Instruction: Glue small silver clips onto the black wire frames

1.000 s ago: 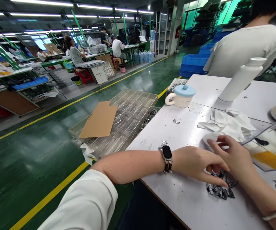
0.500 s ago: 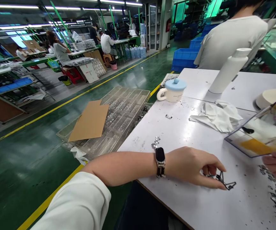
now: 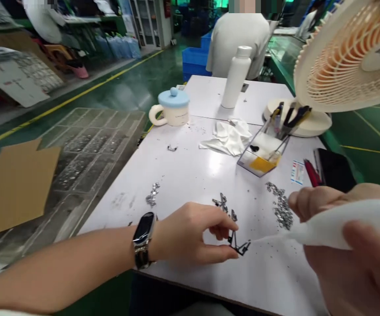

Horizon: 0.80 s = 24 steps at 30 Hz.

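Observation:
My left hand (image 3: 196,232) rests on the white table (image 3: 190,175), thumb and fingers pinched on a small black frame of parts (image 3: 237,243) standing on the tabletop. A black watch (image 3: 142,239) is on that wrist. My right hand (image 3: 351,250) is raised close to the camera at the right, fingers closed round a white squeeze bottle (image 3: 334,226) whose thin nozzle points left at the black frame. Small metal pieces (image 3: 280,210) lie scattered just beyond the two hands.
A mug with a blue lid (image 3: 171,109), a white bottle (image 3: 236,77), a crumpled white cloth (image 3: 229,136), a clear tool holder (image 3: 265,149), a cream fan (image 3: 351,57) and a dark phone (image 3: 333,169) stand on the table. Clear compartment trays (image 3: 84,149) and cardboard (image 3: 12,184) lie left. A person sits beyond.
The view has swung right and down. My right hand left the table, came back up near the camera holding the white squeeze bottle. My left hand kept its pinch on the black frame.

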### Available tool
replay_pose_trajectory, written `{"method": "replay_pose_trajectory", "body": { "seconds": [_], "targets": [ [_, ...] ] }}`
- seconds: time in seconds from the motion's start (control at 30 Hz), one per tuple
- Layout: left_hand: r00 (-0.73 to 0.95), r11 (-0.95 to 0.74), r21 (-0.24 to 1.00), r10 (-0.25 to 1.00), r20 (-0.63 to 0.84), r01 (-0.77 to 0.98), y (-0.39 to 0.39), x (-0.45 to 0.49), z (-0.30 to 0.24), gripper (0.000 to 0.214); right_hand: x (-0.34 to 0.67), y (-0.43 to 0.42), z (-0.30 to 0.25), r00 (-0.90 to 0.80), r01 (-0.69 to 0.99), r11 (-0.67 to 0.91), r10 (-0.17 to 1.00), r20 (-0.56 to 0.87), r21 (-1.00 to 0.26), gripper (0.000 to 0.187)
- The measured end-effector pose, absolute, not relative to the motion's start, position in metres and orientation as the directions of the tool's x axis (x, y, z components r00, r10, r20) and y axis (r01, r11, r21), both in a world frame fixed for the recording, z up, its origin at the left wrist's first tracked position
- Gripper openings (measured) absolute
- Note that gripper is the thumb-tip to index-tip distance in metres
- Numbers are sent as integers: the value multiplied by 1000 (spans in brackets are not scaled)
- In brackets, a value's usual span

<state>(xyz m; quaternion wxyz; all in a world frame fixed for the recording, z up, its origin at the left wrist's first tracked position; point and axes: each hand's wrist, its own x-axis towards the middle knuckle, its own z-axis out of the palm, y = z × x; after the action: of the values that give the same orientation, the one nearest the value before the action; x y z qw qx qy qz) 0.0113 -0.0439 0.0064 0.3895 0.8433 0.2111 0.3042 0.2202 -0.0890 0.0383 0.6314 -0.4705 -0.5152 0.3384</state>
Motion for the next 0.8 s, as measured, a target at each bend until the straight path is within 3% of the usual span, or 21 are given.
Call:
{"method": "replay_pose_trajectory", "body": {
  "seconds": [0.1,0.4,0.53,0.63,0.8],
  "targets": [
    [736,-632,762,582,346,142,-45,11,7,24,213,-91,38,208,4,346,917,340,-938,11],
    [734,-644,749,582,349,154,-42,14,5,28,208,-95,31,136,67,401,904,406,-914,14],
    [739,-650,744,577,347,157,-43,14,5,29,211,-98,27,112,153,403,900,421,-902,17],
    [741,-653,742,572,350,153,-42,14,5,29,211,-98,25,126,265,472,847,516,-841,20],
    [744,-661,734,568,352,157,-41,14,5,27,210,-96,25,131,327,485,827,547,-811,13]
  ]
}}
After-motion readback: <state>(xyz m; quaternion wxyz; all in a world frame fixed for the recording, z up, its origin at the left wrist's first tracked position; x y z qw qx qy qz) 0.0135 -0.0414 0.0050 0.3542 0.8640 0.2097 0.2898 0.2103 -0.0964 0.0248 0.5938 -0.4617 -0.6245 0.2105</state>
